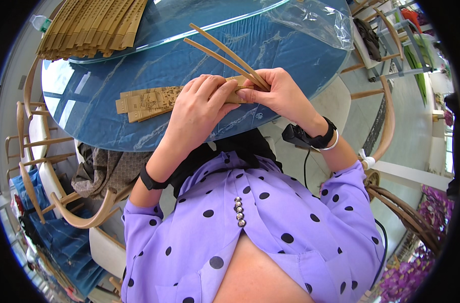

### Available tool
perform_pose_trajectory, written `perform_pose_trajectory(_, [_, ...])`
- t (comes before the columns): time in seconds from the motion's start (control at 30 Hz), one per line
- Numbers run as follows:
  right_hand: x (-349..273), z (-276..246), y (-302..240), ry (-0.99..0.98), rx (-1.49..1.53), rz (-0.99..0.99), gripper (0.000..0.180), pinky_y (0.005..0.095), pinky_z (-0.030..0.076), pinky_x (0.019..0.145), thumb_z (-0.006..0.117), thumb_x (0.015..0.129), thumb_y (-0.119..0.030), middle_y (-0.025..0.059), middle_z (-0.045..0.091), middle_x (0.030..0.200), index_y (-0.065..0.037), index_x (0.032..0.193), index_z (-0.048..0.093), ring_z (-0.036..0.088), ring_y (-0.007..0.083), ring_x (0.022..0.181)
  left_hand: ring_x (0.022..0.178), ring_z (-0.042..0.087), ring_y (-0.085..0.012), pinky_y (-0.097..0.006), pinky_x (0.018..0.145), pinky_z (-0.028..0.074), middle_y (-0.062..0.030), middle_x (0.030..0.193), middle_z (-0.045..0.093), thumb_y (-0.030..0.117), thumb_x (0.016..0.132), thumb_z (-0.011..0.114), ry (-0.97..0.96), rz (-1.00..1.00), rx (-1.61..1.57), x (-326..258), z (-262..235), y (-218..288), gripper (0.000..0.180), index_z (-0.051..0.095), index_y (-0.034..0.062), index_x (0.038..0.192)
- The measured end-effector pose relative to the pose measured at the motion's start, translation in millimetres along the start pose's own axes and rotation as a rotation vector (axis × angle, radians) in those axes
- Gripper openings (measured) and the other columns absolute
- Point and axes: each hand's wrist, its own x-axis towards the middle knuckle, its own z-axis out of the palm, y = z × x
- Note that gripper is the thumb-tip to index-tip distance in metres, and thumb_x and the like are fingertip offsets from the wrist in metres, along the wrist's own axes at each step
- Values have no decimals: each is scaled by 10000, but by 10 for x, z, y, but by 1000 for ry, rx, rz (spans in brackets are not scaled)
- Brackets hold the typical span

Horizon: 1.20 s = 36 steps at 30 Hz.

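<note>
Near the table's front edge, brown printed paper sleeves lie overlapped, pointing left. My left hand rests over their right part, its fingers bent together around a sleeve; the exact grip is hidden beneath the hand. Close beside it, my right hand is closed on two wooden chopsticks, which slant up and to the left and spread apart at their far ends. The right thumb and forefinger also meet the right end of the sleeve, between the two hands.
A thick stack of similar brown sleeves sits at the back left of the blue marbled table. A curved glass edge crosses the table, and clear plastic wrap lies at the back right. Wooden chairs stand around.
</note>
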Motion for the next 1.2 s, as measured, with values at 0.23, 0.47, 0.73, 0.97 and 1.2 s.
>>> perform_pose_trajectory(0.23, [196,-212,54,55,-194,35,257,236,381,582,805,887,-239,-34,574,687,-6,869,697,468,48,630,1045,617,-307,-424,887,526,-101,1123,634,120,792,802,86,-218,-79,7,-41,-94,379,667,24,1133])
perform_pose_trajectory(0.47, [100,-124,-26,396,-701,-243,276,326,432,593,768,909,-274,96,618,689,1,925,740,513,201,600,1076,610,-303,-431,929,505,-81,1146,640,151,776,818,119,-171,14,-32,-116,-34,418,678,48,1156])
perform_pose_trajectory(0.73, [-58,39,-143,9,34,-133,237,232,387,590,707,976,-178,-48,626,765,4,1122,752,488,21,680,1063,622,-306,-445,937,509,-79,1127,656,151,763,823,149,-163,-161,-51,-63,44,430,685,56,1158])
perform_pose_trajectory(0.97, [-39,-28,-94,-130,302,-11,259,208,511,790,731,924,-89,41,730,960,22,1157,738,640,60,850,1027,641,-305,-448,935,506,-91,1109,662,172,777,804,118,-54,-129,-63,-67,9,418,672,40,1151])
perform_pose_trajectory(1.2, [-30,-23,-84,-156,410,61,243,225,534,844,765,892,-79,75,741,995,30,1108,740,674,86,883,1016,648,-294,-438,915,499,-93,1099,662,170,784,795,94,-38,-114,-80,-78,23,418,663,34,1158])
